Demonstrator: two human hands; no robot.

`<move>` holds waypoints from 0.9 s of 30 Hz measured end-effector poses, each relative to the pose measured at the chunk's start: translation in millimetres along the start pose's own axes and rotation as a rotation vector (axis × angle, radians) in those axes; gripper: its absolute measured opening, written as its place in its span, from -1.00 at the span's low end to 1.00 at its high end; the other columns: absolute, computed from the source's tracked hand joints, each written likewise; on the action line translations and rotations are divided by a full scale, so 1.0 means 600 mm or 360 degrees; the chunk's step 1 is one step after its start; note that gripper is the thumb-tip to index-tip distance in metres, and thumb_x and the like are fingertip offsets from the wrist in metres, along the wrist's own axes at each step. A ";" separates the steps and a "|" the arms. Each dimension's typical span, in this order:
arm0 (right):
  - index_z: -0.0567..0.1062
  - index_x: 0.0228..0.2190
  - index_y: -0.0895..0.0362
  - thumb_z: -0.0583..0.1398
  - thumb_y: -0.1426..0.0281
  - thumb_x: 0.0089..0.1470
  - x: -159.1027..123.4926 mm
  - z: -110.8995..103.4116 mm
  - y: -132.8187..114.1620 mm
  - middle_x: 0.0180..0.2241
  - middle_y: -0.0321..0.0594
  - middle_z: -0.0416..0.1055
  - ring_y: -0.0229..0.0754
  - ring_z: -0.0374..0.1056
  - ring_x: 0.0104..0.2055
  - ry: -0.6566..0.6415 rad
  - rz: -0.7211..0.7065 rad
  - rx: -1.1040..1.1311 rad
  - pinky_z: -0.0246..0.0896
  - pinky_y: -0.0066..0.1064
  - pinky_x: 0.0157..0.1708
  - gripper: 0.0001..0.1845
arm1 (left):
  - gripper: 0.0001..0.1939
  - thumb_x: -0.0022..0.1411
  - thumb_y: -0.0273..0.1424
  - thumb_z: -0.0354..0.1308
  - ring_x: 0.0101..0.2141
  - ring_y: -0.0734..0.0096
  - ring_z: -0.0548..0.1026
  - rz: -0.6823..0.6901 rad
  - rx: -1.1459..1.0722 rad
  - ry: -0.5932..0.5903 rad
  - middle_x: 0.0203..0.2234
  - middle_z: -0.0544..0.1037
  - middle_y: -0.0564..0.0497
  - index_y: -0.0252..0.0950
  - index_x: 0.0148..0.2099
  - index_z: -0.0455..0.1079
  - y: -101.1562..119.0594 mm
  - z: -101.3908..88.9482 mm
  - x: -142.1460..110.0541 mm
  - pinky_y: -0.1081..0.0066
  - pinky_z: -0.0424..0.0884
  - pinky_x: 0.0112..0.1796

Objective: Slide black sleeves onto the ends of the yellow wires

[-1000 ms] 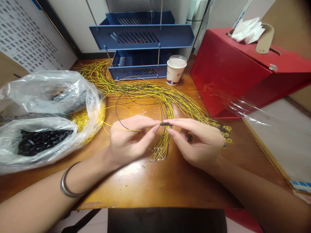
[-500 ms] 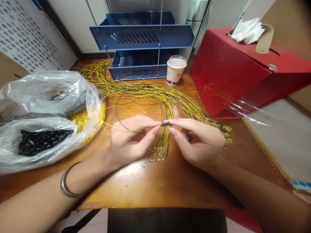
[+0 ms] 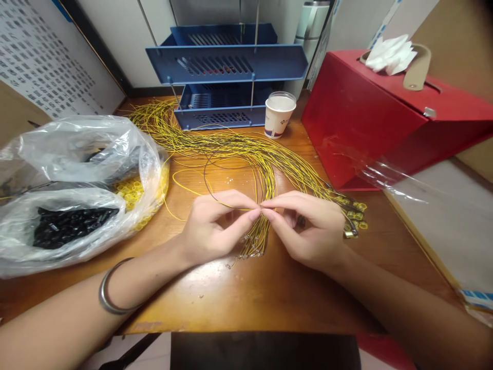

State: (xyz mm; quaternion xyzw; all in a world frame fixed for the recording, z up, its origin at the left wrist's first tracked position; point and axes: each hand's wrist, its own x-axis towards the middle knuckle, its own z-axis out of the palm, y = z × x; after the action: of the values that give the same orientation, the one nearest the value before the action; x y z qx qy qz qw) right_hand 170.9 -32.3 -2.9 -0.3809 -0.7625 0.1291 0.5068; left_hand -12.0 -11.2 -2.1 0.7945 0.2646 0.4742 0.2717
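Note:
My left hand (image 3: 217, 223) is closed, thumb and forefinger pinching a thin yellow wire and a dark wire (image 3: 206, 177) that loop up behind it. Fingertip to fingertip with it, my right hand (image 3: 310, 226) is also pinched shut. The small black sleeve seen between the fingers earlier is now almost wholly covered by them. Something dark (image 3: 301, 221) shows inside the curl of my right hand. Under and behind both hands runs a thick bundle of yellow and dark wires (image 3: 231, 144); one branch finishes in small metal tips (image 3: 252, 252) below the fingers.
Clear plastic bags at left hold black sleeves (image 3: 73, 226) and yellow rings (image 3: 129, 191). Yellow-ringed wire ends (image 3: 356, 216) lie right of my right hand. Behind stand a blue tray rack (image 3: 227, 64), a paper cup (image 3: 279, 117) and a red tissue box (image 3: 365, 113).
My fingertips have closed together over the black sleeve, which showed between them before. The dark wire's loop has shifted right. The view has tipped slightly.

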 end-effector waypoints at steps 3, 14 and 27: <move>0.55 -0.29 0.19 0.24 0.49 0.05 -0.001 -0.002 -0.001 -0.57 -0.32 0.40 -0.39 0.16 -0.65 -0.0058 0.0016 0.0022 0.07 -0.49 -0.65 -0.87 | -0.93 0.17 -0.57 0.22 -0.46 0.45 0.54 -0.0097 -0.0010 0.0056 -0.46 0.61 -0.06 -0.37 -0.29 0.52 -0.001 0.001 -0.001 0.48 0.47 -0.41; 0.53 -0.20 0.20 0.25 0.47 0.04 -0.003 -0.001 0.000 -0.64 -0.41 0.31 -0.41 0.13 -0.66 -0.0106 0.0087 0.0014 0.09 -0.51 -0.65 -0.78 | -0.93 0.16 -0.53 0.25 -0.46 0.45 0.55 -0.0153 0.0027 0.0227 -0.44 0.63 -0.04 -0.34 -0.26 0.54 -0.007 0.002 -0.005 0.49 0.47 -0.43; 0.56 -0.29 0.16 0.23 0.50 0.07 0.000 0.001 -0.003 -0.65 -0.40 0.39 -0.42 0.16 -0.70 0.0065 0.0050 -0.0140 0.11 -0.54 -0.68 -0.87 | -0.89 0.14 -0.58 0.25 -0.46 0.48 0.55 -0.0051 0.0063 0.0230 -0.44 0.63 -0.01 -0.34 -0.26 0.54 -0.006 0.001 -0.006 0.50 0.45 -0.42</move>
State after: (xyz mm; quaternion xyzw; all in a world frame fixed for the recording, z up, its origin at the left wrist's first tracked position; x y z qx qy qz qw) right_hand 169.7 -33.7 -2.1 -0.4173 -0.7508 0.0954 0.5030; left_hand -13.6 -10.9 -7.0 0.7592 0.3054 0.5207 0.2436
